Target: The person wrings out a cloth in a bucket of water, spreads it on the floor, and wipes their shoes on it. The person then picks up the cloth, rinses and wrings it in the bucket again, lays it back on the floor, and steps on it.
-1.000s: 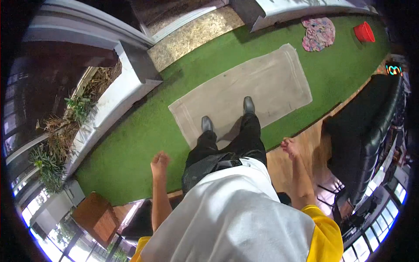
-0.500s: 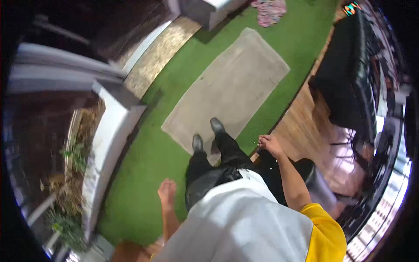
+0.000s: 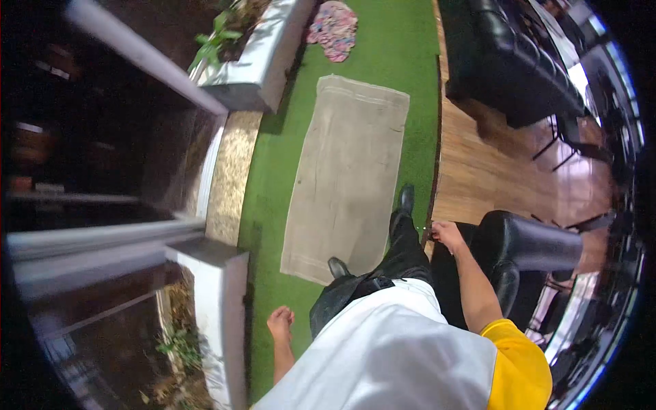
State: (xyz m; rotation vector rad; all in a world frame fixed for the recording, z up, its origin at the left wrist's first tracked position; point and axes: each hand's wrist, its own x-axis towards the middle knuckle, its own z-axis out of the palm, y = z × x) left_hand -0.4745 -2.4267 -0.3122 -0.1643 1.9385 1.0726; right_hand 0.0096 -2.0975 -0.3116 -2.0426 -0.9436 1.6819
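Observation:
My left hand (image 3: 281, 322) hangs over the green carpet (image 3: 263, 301), its fingers loosely curled, with nothing visible in them. My right hand (image 3: 447, 234) is closed, fingers pressed together, near the carpet's right edge and a black armchair (image 3: 506, 266). Small bright specks show by its fingertips; what it holds is too small to make out. A beige mat (image 3: 345, 178) lies on the carpet in front of me. One shoe (image 3: 337, 267) is at the mat's near edge, the other (image 3: 406, 199) at its right side.
White planters (image 3: 222, 321) with plants and a stone threshold (image 3: 232, 178) line the left side. A crumpled multicoloured cloth (image 3: 333, 31) lies beyond the mat. On the right are wood flooring (image 3: 492, 178) and a black sofa (image 3: 506, 61).
The view has turned, so the mat now runs lengthwise ahead. My feet have moved apart, the right one further forward. The armchair has come into fuller view and the red bucket has left it.

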